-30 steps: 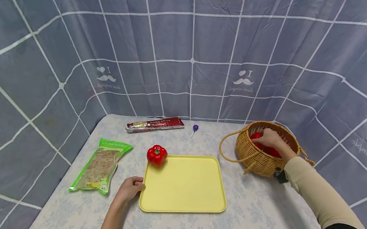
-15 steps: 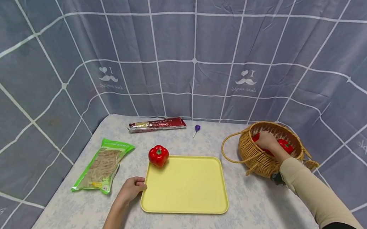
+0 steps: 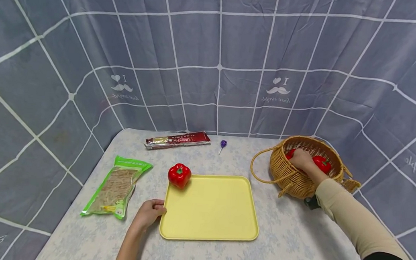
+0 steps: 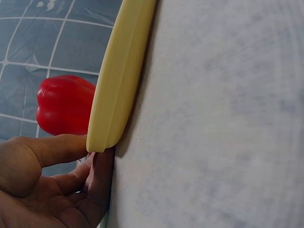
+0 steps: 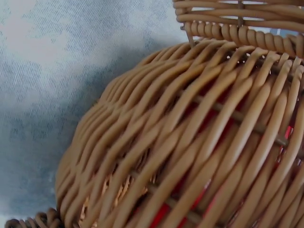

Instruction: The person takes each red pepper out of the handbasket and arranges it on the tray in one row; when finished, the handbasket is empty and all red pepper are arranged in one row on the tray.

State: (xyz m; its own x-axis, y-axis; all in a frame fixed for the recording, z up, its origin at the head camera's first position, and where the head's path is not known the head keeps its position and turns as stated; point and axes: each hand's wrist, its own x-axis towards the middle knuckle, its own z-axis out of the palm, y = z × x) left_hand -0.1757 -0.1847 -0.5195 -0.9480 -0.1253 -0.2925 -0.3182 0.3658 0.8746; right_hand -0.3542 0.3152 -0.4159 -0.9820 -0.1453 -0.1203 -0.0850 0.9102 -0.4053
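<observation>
In the head view my left hand (image 3: 148,213) is at the left edge of a yellow tray (image 3: 211,209). The left wrist view shows the thumb on the rim and fingers beneath, pinching the edge. A red bell pepper (image 3: 179,175) sits at the tray's far left corner. My right hand (image 3: 301,158) reaches down into a wicker basket (image 3: 286,173), its fingers hidden. Inside, a red bell pepper (image 3: 322,164) lies right of the hand, and something red (image 3: 290,153) shows at its left. The right wrist view shows only the basket's woven wall (image 5: 190,133), with red behind the gaps.
A green-edged clear bag of brown food (image 3: 117,186) lies left of the tray. Behind the tray are a long dark red packet (image 3: 178,140) and a purple lollipop (image 3: 223,144). The basket's loop handle (image 3: 254,167) sticks out leftward. A grey-blue curtain (image 3: 213,58) surrounds the table.
My right hand has shifted slightly left and deeper in the basket, uncovering a red bell pepper on its right. The left hand and the tray stay in place.
</observation>
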